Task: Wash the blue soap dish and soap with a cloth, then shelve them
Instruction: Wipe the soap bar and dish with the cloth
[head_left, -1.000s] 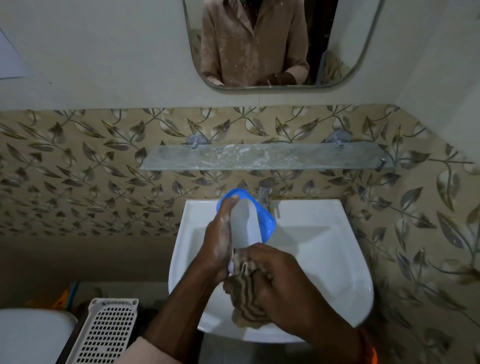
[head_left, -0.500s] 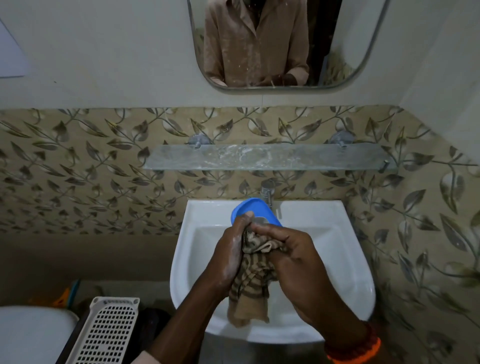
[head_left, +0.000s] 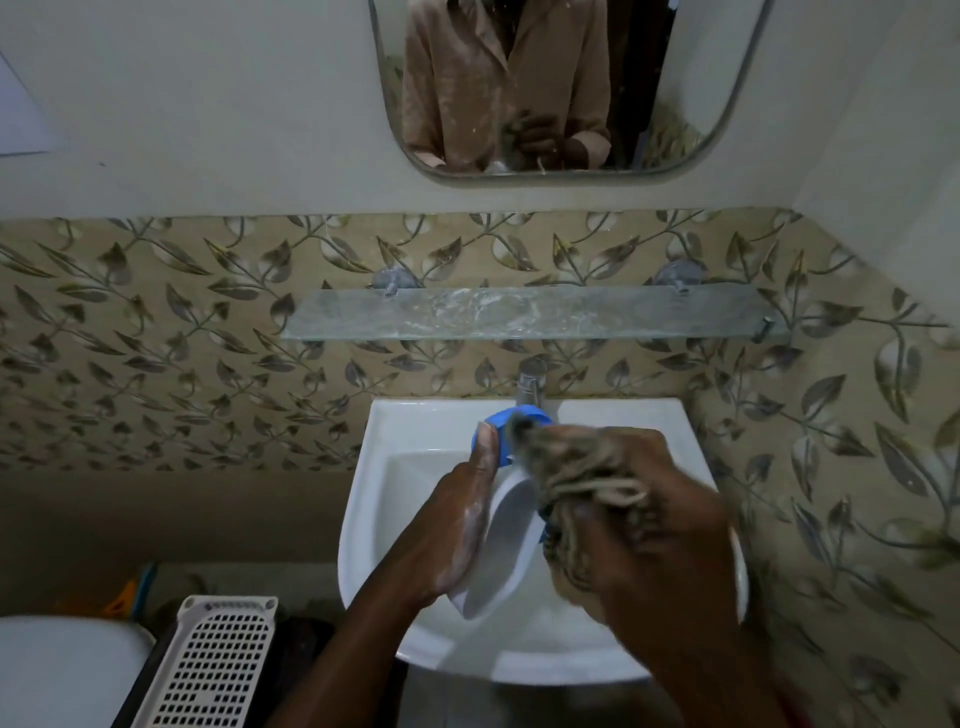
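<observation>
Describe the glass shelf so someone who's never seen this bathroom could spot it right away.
Start at the white sink and go up past the tap. The glass shelf runs along the leaf-patterned tiles, below the mirror. It is the only long, flat, see-through strip there, streaked white and held by two round metal mounts.

This is a small home bathroom. A white ceramic wash basin (head_left: 415, 457) is fixed to the wall, with a chrome tap (head_left: 531, 382) at its back edge. Above it a frosted glass shelf (head_left: 519, 313) hangs on two metal brackets, and higher still a round-cornered wall mirror (head_left: 675, 104). Beige tiles printed with leaves (head_left: 156, 338) band the wall. A white toilet lid (head_left: 57, 670) and a white perforated plastic basket (head_left: 208, 670) sit at the lower left.
</observation>
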